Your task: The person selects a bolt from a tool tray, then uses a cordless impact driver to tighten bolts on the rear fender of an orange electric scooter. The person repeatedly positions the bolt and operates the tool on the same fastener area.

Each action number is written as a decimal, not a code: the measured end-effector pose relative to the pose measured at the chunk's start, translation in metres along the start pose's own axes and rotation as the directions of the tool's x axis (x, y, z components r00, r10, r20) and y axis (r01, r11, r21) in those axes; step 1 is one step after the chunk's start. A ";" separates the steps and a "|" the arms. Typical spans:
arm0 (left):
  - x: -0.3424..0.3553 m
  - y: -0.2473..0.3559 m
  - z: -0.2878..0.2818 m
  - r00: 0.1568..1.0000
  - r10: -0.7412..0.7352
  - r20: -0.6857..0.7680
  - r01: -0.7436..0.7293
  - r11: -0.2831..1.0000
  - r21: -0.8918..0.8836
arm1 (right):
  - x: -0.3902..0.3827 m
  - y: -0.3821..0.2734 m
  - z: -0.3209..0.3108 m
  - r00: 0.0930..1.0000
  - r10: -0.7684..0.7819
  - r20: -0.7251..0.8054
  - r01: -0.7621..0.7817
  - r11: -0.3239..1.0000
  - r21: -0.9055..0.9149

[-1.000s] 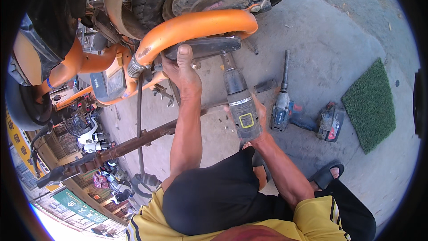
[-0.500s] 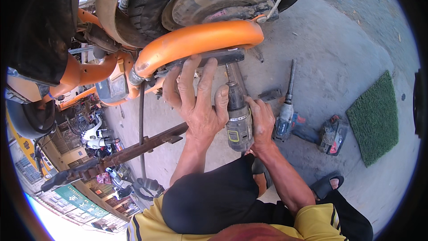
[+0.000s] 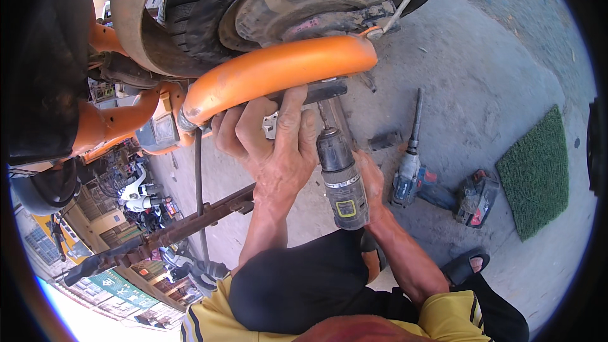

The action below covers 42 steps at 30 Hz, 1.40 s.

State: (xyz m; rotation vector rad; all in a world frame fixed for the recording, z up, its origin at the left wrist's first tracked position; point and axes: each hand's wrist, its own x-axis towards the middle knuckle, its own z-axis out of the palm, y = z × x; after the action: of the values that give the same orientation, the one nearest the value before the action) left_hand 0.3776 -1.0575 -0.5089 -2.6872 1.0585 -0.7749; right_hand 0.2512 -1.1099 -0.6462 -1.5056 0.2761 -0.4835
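A cordless drill (image 3: pixel 345 183) is in my right hand (image 3: pixel 372 180), which is closed around it, its grip mostly hidden below the body. The drill's thin bit points away from me, its tip at the dark flat bar (image 3: pixel 326 91) under the orange curved tube (image 3: pixel 285 76); whether it has entered the bar I cannot tell. To the left, my left hand (image 3: pixel 272 142) has its fingers curled up against the bar and the tube's underside. Between those fingers shows a small silver metal piece (image 3: pixel 271 125). Above the tube is a dusty wheel (image 3: pixel 310 6) with a black tyre.
On the concrete to the right lie a second power tool with a long shaft (image 3: pixel 406 174), a battery pack (image 3: pixel 475 199) and a green mat (image 3: pixel 538 174). A rusty metal bar (image 3: pixel 183 221) slants in from the left. Parked scooters (image 3: pixel 139 193) stand farther off.
My left fingers have curled in and shifted slightly left under the tube. The drill has tilted, its rear end swinging nearer to me, while its bit stays by the dark bar.
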 end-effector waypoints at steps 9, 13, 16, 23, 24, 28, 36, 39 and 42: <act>-0.066 0.003 0.023 0.895 -0.445 0.037 0.262 0.455 -0.851 | 0.018 -0.020 -0.013 0.997 -0.071 -0.021 0.068 0.988 -0.137; -0.079 0.019 0.040 0.556 -0.135 0.820 0.502 -0.732 -0.461 | 0.015 -0.020 -0.013 0.996 -0.081 -0.039 0.073 0.983 -0.170; -0.050 0.022 0.055 0.601 -0.078 0.796 0.234 -0.934 -0.268 | 0.017 -0.028 -0.016 0.995 -0.094 -0.045 0.083 0.977 -0.197; -0.042 0.018 0.058 0.608 0.021 0.794 0.221 -0.965 -0.144 | 0.015 -0.032 -0.021 0.994 -0.104 -0.018 0.094 0.948 -0.304; -0.034 0.019 0.055 0.650 0.076 0.756 0.226 -0.969 -0.096 | 0.018 -0.035 -0.023 0.993 -0.114 -0.015 0.103 0.944 -0.314; -0.028 0.026 0.061 0.687 0.108 0.718 0.185 -0.982 -0.029 | 0.013 -0.033 -0.019 0.989 -0.143 -0.047 0.110 0.900 -0.422; -0.055 0.035 0.100 0.742 0.084 0.665 0.111 -0.994 0.003 | 0.002 -0.040 -0.021 0.995 -0.099 0.016 0.093 0.846 -0.525; -0.063 0.033 0.108 0.770 0.096 0.631 0.099 -0.995 0.030 | 0.002 -0.039 -0.021 0.993 -0.122 0.013 0.110 0.847 -0.521; -0.062 0.035 0.111 0.779 0.074 0.623 0.114 -0.993 -0.025 | 0.004 -0.041 -0.024 0.992 -0.123 0.018 0.114 0.850 -0.515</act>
State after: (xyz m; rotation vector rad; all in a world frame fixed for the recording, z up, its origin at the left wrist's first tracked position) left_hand 0.3759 -1.0468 -0.6408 0.4691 0.0909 -0.7106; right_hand 0.2381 -1.1327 -0.6064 -2.0554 0.3442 -0.5468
